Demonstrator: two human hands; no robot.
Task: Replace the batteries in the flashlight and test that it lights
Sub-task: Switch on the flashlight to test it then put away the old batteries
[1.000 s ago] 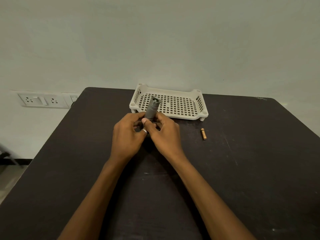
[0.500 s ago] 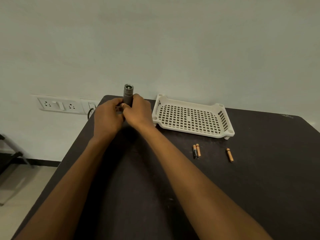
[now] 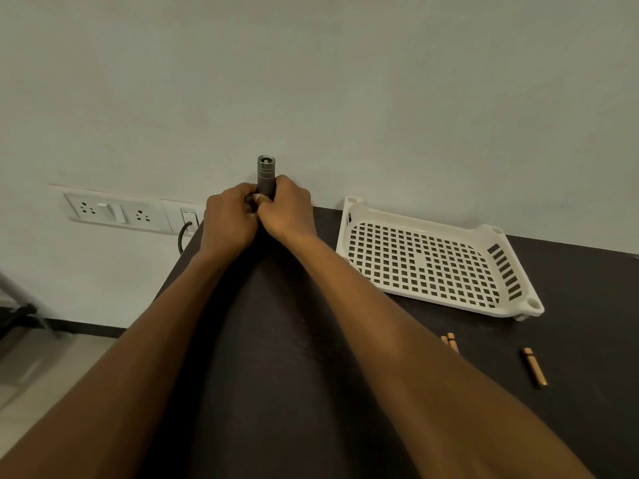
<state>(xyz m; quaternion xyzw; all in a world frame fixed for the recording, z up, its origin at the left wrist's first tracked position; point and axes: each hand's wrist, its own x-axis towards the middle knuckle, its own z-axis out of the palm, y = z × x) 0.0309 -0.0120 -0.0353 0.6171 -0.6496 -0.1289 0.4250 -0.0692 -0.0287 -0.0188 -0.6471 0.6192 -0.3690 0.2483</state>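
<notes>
Overlapping paired batteries [image 3: 451, 341]: right forearm [image 3: 380, 323]; tray [image 3: 415, 221] nearby

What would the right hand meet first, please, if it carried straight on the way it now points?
Probably the pale wall just beyond the far edge of the table: the right hand, gripping the flashlight, points away from the person, and nothing else shows ahead. Depth is hard to judge.

White perforated tray [image 3: 424, 259], dark table [image 3: 587, 278], wall sockets [image 3: 114, 211]
</notes>
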